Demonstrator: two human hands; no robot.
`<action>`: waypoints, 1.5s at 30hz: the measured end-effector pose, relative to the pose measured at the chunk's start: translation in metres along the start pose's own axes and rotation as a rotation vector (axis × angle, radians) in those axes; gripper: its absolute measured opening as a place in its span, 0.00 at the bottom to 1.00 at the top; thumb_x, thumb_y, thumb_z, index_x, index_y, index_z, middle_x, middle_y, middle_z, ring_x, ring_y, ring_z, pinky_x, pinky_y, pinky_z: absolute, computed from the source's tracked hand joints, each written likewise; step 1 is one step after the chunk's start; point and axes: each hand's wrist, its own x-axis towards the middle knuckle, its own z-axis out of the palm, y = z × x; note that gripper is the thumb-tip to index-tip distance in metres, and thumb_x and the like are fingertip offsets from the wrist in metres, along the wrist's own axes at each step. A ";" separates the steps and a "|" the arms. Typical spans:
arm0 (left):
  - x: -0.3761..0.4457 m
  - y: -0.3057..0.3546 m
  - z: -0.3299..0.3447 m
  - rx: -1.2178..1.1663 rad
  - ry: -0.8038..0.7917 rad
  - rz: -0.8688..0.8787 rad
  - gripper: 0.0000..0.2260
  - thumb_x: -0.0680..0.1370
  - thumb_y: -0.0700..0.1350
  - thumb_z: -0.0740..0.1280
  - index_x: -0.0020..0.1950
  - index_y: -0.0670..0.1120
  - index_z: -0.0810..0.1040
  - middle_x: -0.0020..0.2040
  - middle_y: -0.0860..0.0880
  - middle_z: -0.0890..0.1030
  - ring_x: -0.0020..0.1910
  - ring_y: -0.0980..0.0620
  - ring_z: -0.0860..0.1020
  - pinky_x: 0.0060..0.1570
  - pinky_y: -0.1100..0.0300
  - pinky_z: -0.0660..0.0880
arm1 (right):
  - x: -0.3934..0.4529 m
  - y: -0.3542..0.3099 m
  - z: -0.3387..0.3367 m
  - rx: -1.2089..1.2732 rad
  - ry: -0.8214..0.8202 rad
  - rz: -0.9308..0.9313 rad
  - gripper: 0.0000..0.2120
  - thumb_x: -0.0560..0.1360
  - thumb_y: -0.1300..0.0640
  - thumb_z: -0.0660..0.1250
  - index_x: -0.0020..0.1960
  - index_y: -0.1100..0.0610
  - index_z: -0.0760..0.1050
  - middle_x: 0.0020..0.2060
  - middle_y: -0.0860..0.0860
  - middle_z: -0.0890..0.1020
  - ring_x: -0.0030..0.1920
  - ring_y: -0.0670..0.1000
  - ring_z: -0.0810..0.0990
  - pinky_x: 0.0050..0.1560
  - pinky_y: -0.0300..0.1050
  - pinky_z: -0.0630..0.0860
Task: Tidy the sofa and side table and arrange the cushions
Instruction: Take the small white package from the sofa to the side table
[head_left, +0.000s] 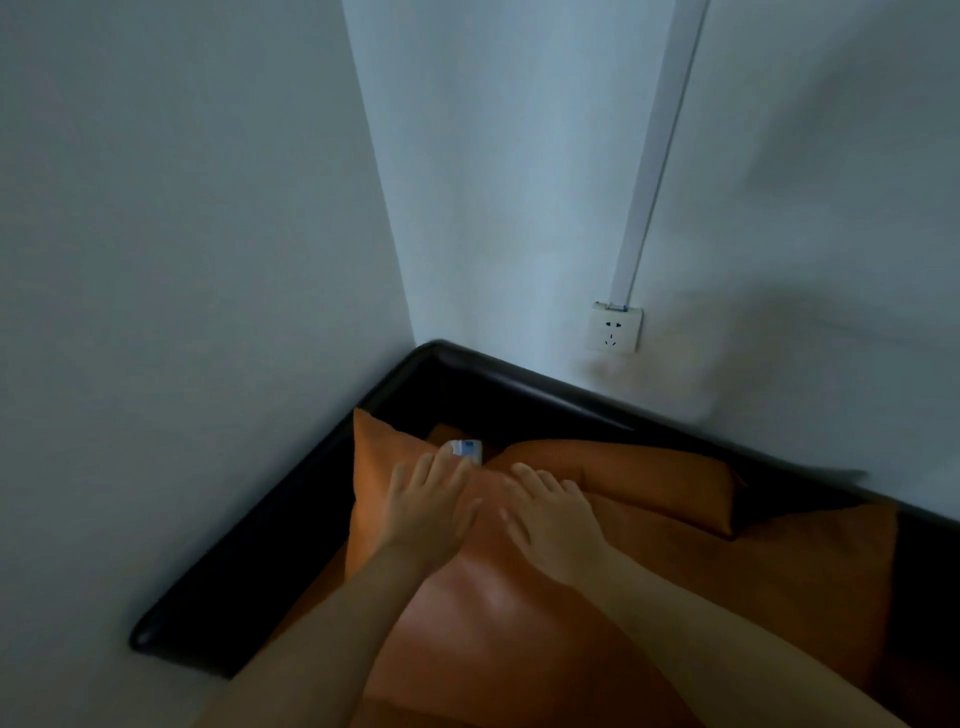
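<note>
Orange leather-like cushions fill the corner of a black sofa that is pushed against pale walls. The front cushion leans toward the corner, and both hands lie flat on its upper part. The left hand rests palm down with fingers spread and nearly straight, its fingertips at the cushion's top edge; that grip closes on nothing. The right hand lies just beside it, fingers likewise spread and flat on the same cushion, thumbs of the two hands near each other but apart. A small white object with a blue mark sits just beyond the left fingertips, in the dip behind the cushion; whether a finger touches it I cannot tell. A second orange cushion lies behind and to the right, along the sofa back. On the wall above, a white socket sits under a white cable duct.
</note>
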 end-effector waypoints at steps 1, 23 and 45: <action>0.009 -0.003 0.004 0.002 0.005 0.012 0.23 0.76 0.59 0.53 0.62 0.49 0.75 0.62 0.44 0.78 0.57 0.44 0.77 0.50 0.46 0.75 | 0.007 0.005 0.004 0.000 -0.017 0.005 0.17 0.75 0.48 0.55 0.59 0.51 0.75 0.57 0.51 0.79 0.49 0.51 0.80 0.41 0.48 0.77; 0.230 -0.128 0.117 0.061 -0.182 0.106 0.29 0.82 0.61 0.48 0.79 0.52 0.41 0.79 0.46 0.42 0.78 0.45 0.44 0.74 0.46 0.44 | 0.209 0.057 0.132 -0.110 -0.225 0.049 0.19 0.75 0.49 0.65 0.63 0.55 0.75 0.63 0.55 0.77 0.57 0.56 0.79 0.48 0.54 0.79; 0.323 -0.131 0.333 0.063 -0.675 0.247 0.63 0.65 0.63 0.75 0.74 0.45 0.27 0.77 0.44 0.33 0.76 0.43 0.37 0.75 0.46 0.41 | 0.279 0.098 0.350 0.106 -0.880 0.097 0.60 0.64 0.33 0.72 0.78 0.53 0.36 0.78 0.53 0.41 0.77 0.57 0.40 0.75 0.54 0.44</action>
